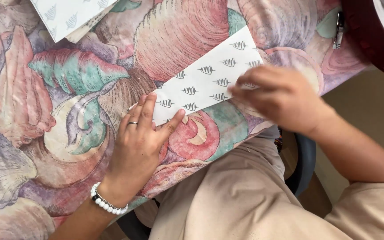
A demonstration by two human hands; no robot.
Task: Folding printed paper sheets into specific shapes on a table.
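The patterned white paper sheet [207, 80] lies flat on the desk [58, 124], near its front edge, on a shell-print cloth. The left hand [136, 146] rests palm-down with fingers [146, 111] extended and close together, pressing the sheet's lower-left end without gripping it. The right hand [281, 95] sits on the sheet's right end, its fingers curled toward the paper; motion blur prevents telling whether they pinch the edge. A second patterned sheet [67, 15] lies at the desk's far edge.
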